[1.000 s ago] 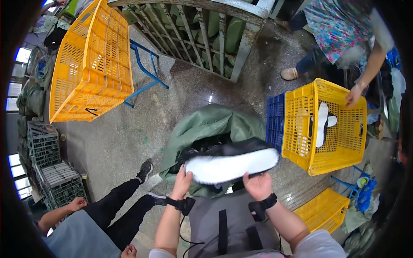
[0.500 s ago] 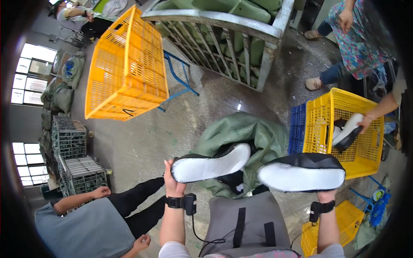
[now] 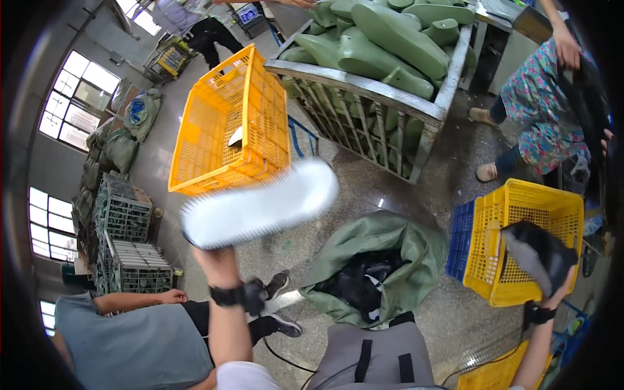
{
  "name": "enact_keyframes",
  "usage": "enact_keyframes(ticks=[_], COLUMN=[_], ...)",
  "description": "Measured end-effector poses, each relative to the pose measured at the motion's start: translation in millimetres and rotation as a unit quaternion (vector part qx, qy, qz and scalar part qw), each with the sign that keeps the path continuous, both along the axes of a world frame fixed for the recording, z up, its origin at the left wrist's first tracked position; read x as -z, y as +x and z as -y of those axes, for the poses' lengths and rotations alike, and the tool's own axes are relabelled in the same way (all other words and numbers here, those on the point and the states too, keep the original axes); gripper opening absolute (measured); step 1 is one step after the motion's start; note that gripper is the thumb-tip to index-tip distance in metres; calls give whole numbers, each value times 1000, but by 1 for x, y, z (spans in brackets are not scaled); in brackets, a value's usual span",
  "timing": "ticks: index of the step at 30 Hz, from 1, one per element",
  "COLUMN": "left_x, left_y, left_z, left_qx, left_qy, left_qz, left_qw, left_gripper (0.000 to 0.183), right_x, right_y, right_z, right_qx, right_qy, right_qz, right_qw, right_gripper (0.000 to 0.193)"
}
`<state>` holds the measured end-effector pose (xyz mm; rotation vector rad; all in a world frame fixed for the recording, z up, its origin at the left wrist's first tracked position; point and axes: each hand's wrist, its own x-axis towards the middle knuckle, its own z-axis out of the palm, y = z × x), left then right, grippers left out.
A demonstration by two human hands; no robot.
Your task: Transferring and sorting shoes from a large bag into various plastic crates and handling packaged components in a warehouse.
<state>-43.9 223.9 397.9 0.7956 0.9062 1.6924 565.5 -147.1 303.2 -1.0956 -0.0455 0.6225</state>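
Observation:
My left hand grips the heel end of a black shoe upper with a white stitched sole, smeared by motion, held out in front of the orange crate. Inside that crate lies a small white and black piece. On the other side, my right hand is closed on a second shoe upper, black outside with grey showing, over the yellow crate. Between my arms a green sack stands with its mouth spread. Several black uppers lie inside the sack.
Ahead is a metal cage heaped with green shoe lasts. A person in grey sits at my left. Another in a floral apron stands at the right. A blue crate touches the yellow crate; stacked cages stand left.
Both hands have moved apart: the left upper went left toward the orange crate, the right one right over the yellow crate. The sack's mouth is now uncovered. The co-worker's hand has left the yellow crate.

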Motion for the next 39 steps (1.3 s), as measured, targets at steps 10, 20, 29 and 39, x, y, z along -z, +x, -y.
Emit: enact_keyframes(ticks=[10, 20, 29, 39], left_x=[83, 389, 459, 460], left_y=[-29, 74, 64, 39], left_z=[-106, 248, 316, 278], left_qx=[-55, 630, 433, 388], left_qy=[5, -169, -238, -154], left_qz=[-424, -547, -680, -719], left_qw=[904, 524, 542, 556], left_gripper=[25, 27, 69, 31], right_x=[168, 307, 365, 476], right_y=[-4, -328, -216, -325], right_z=[0, -152, -54, -89], right_qx=[-155, -586, -693, -727], right_qy=[-413, -189, -579, -395], right_qz=[388, 595, 330, 425], right_qw=[809, 516, 276, 368], right_gripper=[24, 29, 46, 21])
